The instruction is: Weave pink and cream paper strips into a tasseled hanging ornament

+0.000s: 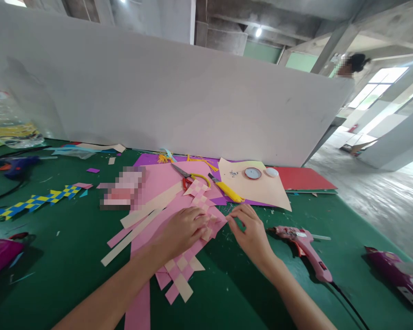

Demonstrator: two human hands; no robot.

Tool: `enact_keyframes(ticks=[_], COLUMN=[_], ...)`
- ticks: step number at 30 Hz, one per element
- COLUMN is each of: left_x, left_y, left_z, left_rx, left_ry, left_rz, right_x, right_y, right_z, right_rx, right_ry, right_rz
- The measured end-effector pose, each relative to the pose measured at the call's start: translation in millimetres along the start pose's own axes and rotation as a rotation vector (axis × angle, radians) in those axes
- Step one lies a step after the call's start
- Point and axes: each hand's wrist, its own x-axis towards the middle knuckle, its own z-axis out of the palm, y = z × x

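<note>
A braid woven from pink and cream paper strips (pixel 182 262) runs diagonally across the green table, over larger pink paper. My left hand (pixel 184 227) lies on the braid's middle with bent fingers, holding it and hiding part of it. My right hand (pixel 249 229) pinches the pointed end of a pink paper strip (pixel 220 222) that sticks out from the braid's right side. Just beyond my hands are scissors (pixel 197 176) with red and yellow handles and a yellow utility knife (pixel 230 190). Loose cream strips (pixel 134 237) fan out left of my left hand.
A pink glue gun (pixel 308 247) with a cord lies right of my right hand, and a purple tool (pixel 397 275) farther right. A blue-and-yellow braid (pixel 37 201) is at left. Cream paper (pixel 271 195) bears a round lid (pixel 253 173). A white partition (pixel 192 101) borders the table's back.
</note>
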Motion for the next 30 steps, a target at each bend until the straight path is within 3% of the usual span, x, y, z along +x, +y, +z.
enact_keyframes(ticks=[5,11,16,20,23,30], left_x=[-0.6,1.4,1.3,0.3,0.3,1.5], left_y=[-2.9,-7.5,-14.9,-16.7,-14.5,-8.4], left_z=[3.3,4.7,6.9,5.8,-0.1,-17.2], left_rx=[-0.026,-0.160,-0.256,-0.302,-0.321,-0.392], left_ry=[-0.009,0.025,0.031,0.046,0.144,0.551], left_rz=[-0.006,-0.052,-0.088,-0.087,-0.099,-0.251], right_x=[-3.9,-29.9,-56.7,-61.0,-58.5,-54.5], right_y=[-9.6,-45.6,-69.9,-75.2,-76.2,-79.9], right_z=[3.2,21.4,53.9,59.2,52.7,48.3], right_rx=[-0.064,-0.023,-0.222,-0.186,-0.052,0.059], right_ry=[-0.100,-0.343,-0.280,-0.337,-0.426,-0.514], right_rz=[-0.159,-0.217,-0.219,-0.174,-0.032,0.217])
